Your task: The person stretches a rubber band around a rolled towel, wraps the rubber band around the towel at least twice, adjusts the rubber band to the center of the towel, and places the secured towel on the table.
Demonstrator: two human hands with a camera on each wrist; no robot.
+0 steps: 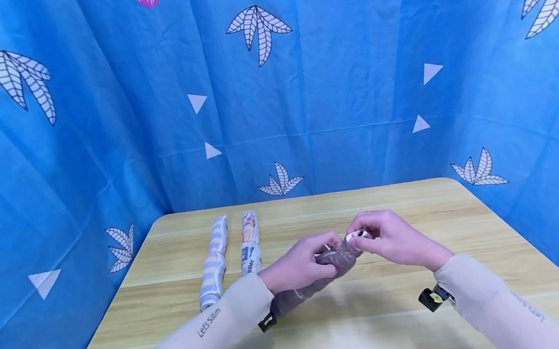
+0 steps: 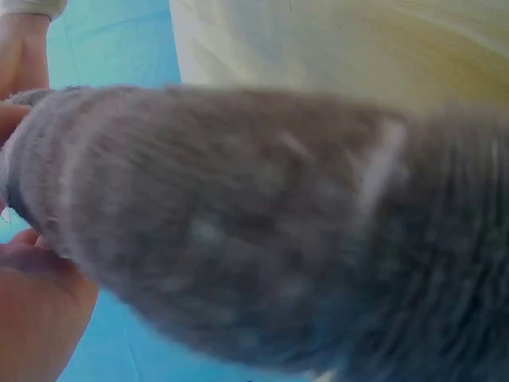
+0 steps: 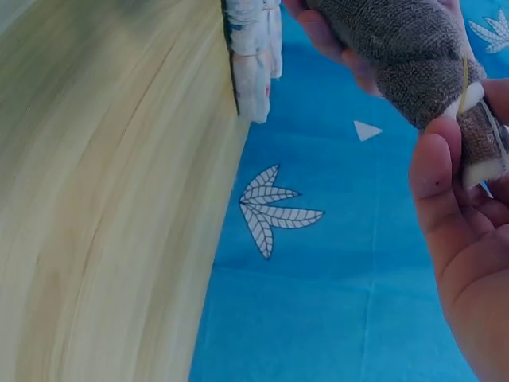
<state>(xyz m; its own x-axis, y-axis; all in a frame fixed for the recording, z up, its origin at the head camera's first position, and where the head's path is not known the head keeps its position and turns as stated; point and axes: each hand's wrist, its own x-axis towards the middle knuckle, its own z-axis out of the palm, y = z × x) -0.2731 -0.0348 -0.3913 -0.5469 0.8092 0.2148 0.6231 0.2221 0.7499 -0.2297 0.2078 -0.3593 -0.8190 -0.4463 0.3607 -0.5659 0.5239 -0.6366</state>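
A grey-brown rolled towel (image 1: 339, 261) with a fuzzy terry surface is held slanting above the table between both hands. My left hand (image 1: 303, 262) grips the roll near its upper right part, thumb and fingers around it. At its narrow end, my right hand (image 1: 397, 238) pinches the tip, where a pale edge shows. A thin yellowish rubber band (image 3: 465, 83) lies around the towel beside the right fingers in the right wrist view. The blurred towel body (image 2: 238, 207) fills most of the left wrist view. The left forearm hides part of the roll in the head view.
To the left, a lilac-and-white striped fabric roll (image 1: 214, 261) lies on the wooden table (image 1: 453, 223). Beside it is a white fabric roll (image 1: 251, 248) with printed figures and lettering, partly behind the left arm. A blue patterned curtain (image 1: 340, 74) surrounds the table's back and sides.
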